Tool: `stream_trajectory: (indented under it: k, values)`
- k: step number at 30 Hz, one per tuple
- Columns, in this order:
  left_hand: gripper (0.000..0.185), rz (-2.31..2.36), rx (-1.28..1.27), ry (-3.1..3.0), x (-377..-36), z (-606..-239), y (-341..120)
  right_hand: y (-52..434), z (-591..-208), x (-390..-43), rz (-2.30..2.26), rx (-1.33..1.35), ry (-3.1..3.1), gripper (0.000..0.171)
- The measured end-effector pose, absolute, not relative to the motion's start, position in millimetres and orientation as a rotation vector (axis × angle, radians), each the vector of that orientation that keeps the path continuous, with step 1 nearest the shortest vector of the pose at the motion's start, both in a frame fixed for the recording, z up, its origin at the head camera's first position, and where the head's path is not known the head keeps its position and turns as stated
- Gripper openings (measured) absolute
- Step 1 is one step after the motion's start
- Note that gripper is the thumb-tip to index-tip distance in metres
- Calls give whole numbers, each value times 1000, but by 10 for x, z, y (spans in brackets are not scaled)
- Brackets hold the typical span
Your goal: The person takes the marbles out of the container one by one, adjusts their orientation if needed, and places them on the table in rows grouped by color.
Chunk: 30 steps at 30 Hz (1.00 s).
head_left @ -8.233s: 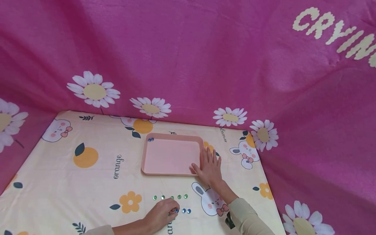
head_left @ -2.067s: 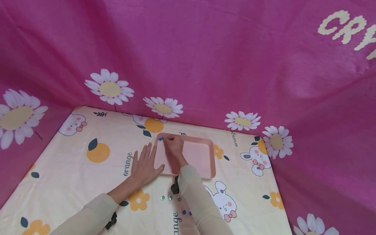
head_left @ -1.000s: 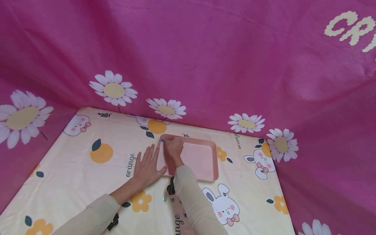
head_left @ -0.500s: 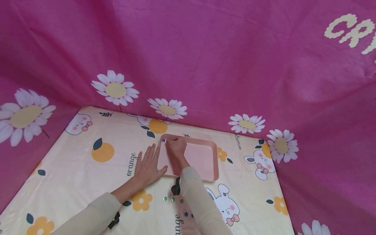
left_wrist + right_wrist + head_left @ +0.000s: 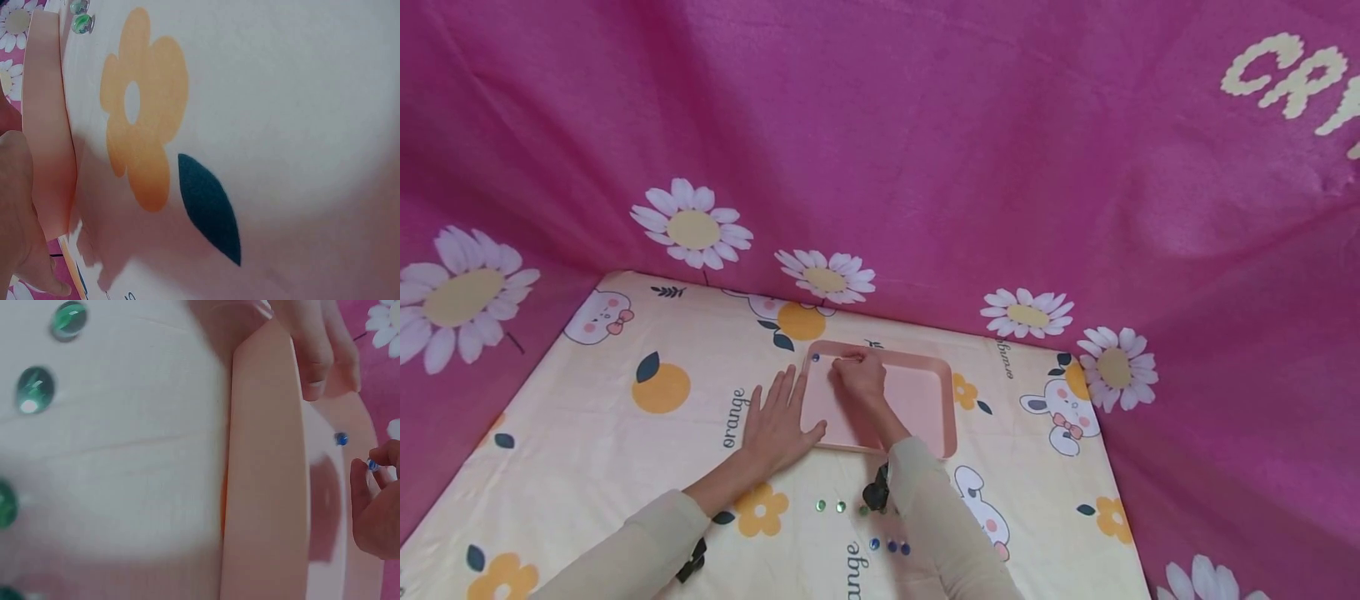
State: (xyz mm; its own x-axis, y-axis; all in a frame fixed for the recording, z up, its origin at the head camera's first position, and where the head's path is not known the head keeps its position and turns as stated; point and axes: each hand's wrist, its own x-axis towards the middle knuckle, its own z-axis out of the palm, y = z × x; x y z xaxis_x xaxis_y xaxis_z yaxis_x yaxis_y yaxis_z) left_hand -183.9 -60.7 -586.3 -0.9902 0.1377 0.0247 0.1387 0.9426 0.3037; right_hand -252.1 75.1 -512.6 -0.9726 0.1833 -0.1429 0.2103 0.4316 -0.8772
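Fruit-print cloth, pink tray: left hand flat, steadying its edge; right hand pinches a blue bead over the far-left corner. Best lower gently beside the bead in the tray.

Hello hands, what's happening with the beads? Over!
Right grip pinches a blue bead over the pink tray. Left grip flat, steadying the tray's edge. Nothing in the way.

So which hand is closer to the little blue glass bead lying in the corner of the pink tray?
Right. The right hand hovers just beside the little blue glass bead, inside the pink tray. The left hand rests flat against the tray's near left edge, farther away.
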Motion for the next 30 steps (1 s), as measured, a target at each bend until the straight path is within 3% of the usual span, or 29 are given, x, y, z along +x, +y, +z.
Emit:
stream_trajectory:
  k: [2, 6, 13, 22, 30]
  values:
    - [94, -485, -219, -3094, -1844, -5859, -608, 756, -5418, -2699, -1600, 423, 2657, 12]
    - [94, -486, -221, -3086, -1853, -5851, -612, 962, -5498, -2637, -1745, 170, 2590, 13]
    - [94, -486, -222, -3097, -1844, -5855, -607, 1208, -5315, -2218, -1950, 3, 2403, 16]
    - [95, -509, -211, -3090, -1823, -5866, -594, 1491, -5196, -1494, -1681, -144, 2510, 13]
    - [95, -497, -211, -3089, -1833, -5864, -601, 1612, -5332, -1020, -1537, -189, 2539, 13]
